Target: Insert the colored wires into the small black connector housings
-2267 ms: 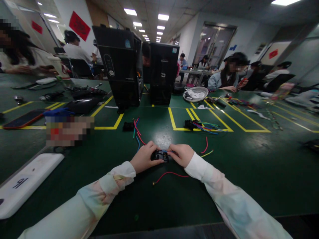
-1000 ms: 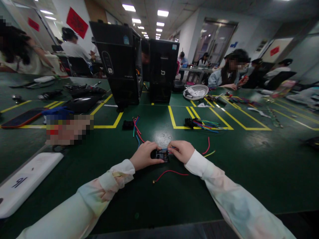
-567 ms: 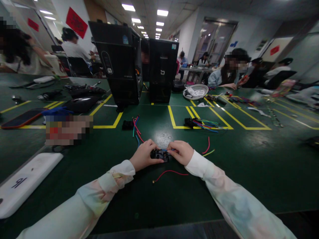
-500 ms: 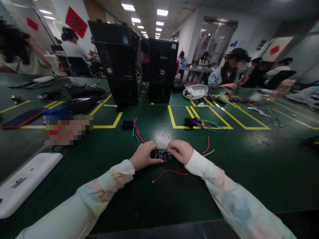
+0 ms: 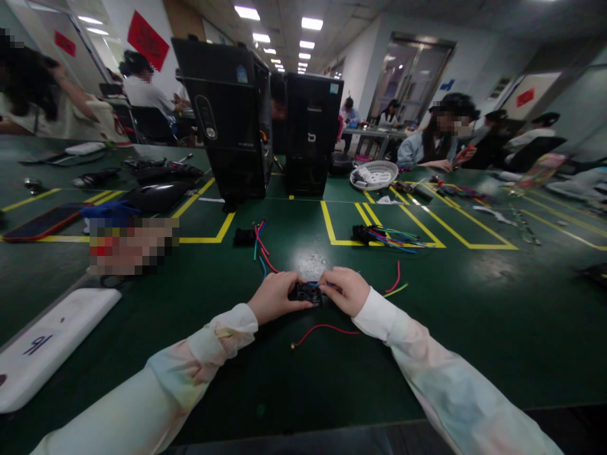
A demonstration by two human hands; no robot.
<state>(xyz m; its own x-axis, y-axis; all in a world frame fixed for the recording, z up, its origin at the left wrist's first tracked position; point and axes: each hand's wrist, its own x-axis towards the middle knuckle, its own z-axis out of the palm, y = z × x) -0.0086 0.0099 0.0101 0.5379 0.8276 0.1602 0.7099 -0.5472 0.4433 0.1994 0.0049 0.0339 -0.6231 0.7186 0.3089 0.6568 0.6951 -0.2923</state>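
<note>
Close to the table's middle, my left hand (image 5: 277,297) is closed around the left end of a small black plastic socket (image 5: 308,294), thumb along its near side. At the other end, my right hand (image 5: 346,291) pinches a blue wire (image 5: 313,284) against the socket. The wire's tip is hidden, so I cannot tell how deep it sits. Nearer me lies a loose red wire (image 5: 322,326) with a brass-coloured terminal at its left end. Beyond my hands are a black socket (image 5: 244,237) beside red, green and blue wires, and another black socket (image 5: 364,234) with several coloured wires.
Two black computer towers (image 5: 310,139) stand at the back. A white basket (image 5: 374,174) holds small parts. To the left lie a white case (image 5: 57,344) and an orange-edged phone (image 5: 42,222). A short red wire (image 5: 397,275) rests right of my hands. People sit further back.
The black socket is tilted slightly differently in my left hand, and the blue wire shows more clearly at my right fingertips. Both hands stay in nearly the same place.
</note>
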